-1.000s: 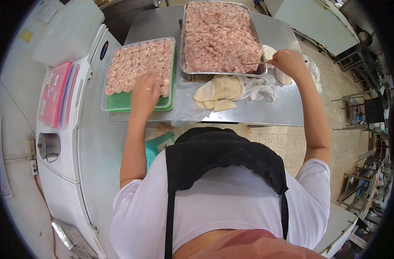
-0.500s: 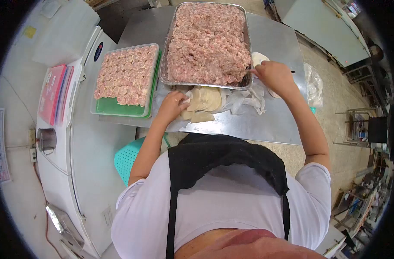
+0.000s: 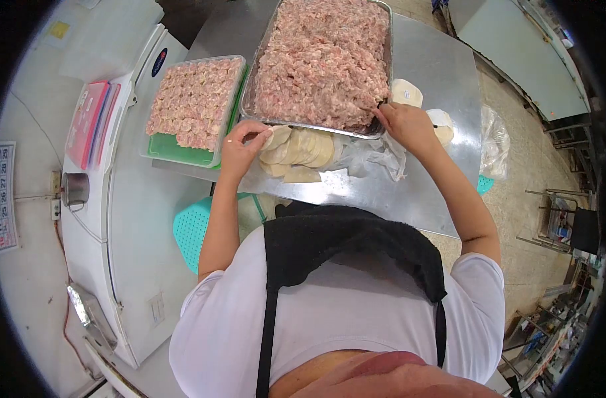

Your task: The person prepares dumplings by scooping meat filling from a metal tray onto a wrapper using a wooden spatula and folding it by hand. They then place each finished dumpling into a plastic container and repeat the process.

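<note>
Steel worktop [image 3: 422, 186]: left hand [image 3: 242, 142] pinches a wrapper [image 3: 276, 137] off the stack [image 3: 311, 150]. Right hand [image 3: 404, 126], three o'clock, at the meat tray [image 3: 303, 124], grip unclear. Likely risk: stuck wrappers tearing.

The left hand [image 3: 244, 142] pinches the edge of a wrapper [image 3: 274, 137] at the left end of a fanned pile of wrappers [image 3: 306, 149] on the steel desk [image 3: 419, 66]. The right hand [image 3: 405, 126], fingers curled, touches the near right corner of the tray [image 3: 316, 127] of mince [image 3: 323, 60]; what it grips is unclear. A box [image 3: 215, 156] of dumplings [image 3: 193, 99] sits just left of the tray. More wrappers lie just beyond the right hand.
</note>
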`<state>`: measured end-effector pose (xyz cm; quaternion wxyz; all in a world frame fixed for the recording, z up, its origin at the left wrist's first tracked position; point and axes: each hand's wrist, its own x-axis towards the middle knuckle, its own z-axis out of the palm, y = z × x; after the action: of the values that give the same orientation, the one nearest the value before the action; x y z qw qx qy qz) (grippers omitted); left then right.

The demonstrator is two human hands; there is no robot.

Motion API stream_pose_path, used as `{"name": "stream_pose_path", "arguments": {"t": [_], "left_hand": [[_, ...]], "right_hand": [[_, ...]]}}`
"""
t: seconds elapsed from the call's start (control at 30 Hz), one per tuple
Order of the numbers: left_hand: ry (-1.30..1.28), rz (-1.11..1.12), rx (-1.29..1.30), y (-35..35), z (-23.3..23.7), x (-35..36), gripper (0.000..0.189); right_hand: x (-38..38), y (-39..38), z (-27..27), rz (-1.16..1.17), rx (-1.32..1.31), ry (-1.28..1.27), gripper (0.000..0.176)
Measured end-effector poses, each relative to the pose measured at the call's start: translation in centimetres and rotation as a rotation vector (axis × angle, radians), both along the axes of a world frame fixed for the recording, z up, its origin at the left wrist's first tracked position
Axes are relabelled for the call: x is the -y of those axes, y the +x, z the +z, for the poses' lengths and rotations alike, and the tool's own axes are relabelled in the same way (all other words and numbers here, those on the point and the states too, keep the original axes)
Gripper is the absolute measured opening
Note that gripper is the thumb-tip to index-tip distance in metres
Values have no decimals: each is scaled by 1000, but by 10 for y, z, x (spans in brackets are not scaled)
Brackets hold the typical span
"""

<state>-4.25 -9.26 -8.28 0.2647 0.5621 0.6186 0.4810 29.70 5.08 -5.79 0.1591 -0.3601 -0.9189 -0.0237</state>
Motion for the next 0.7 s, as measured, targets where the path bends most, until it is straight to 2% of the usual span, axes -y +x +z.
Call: {"name": "stream_pose_path", "arguments": {"t": [0.03, 0.1, 0.13, 0.2, 0.23, 0.3, 0.33, 0.37, 0.4, 0.43, 0.53, 0.57, 0.6, 0.67, 0.7], "left_hand": [[-3, 2, 0, 3, 2, 0, 11], [21, -187, -228, 10, 6, 0, 14], [19, -183, -226, 13, 0, -1, 14], [-153, -383, -303, 21, -10, -2, 16], [-155, -377, -300, 23, -10, -2, 16], [-267, -158, -66, 24, -7, 0, 17], [-269, -157, -65, 17, -8, -1, 17], [-277, -111, 115, 8, -10, -4, 17], [-282, -63, 296, 3, -8, -7, 16], [-281, -61, 302, 0, -8, -8, 16], [-231, -48, 1117, -9, 9, -11, 17], [-269, -83, 961, -5, 17, -14, 17], [-268, -84, 966, -5, 13, -16, 17], [-186, -132, 12, -8, 2, -22, 17], [-169, -138, 63, -8, 6, -22, 16]], "right_hand": [[5, -1, 1, 26, -12, -32, 31], [18, -5, 0, 57, -19, -64, 31], [28, -9, -3, 39, 7, -108, 31], [37, -17, -4, 28, 37, -152, 32], [39, -21, -2, -3, 56, -202, 32], [39, -26, 0, -34, 72, -255, 33], [35, -27, 4, -37, 16, -384, 33], [32, -28, 7, -39, -40, -512, 33], [32, -30, 9, -39, -35, -510, 33], [31, -33, 11, -48, -140, -571, 33], [26, -43, 14, -108, -306, -671, 35], [24, -47, 15, -161, -370, -714, 37], [24, -53, 13, -162, -366, -713, 37], [27, -66, 7, -88, -682, -784, 36], [28, -73, 10, -90, -679, -780, 36]]}}
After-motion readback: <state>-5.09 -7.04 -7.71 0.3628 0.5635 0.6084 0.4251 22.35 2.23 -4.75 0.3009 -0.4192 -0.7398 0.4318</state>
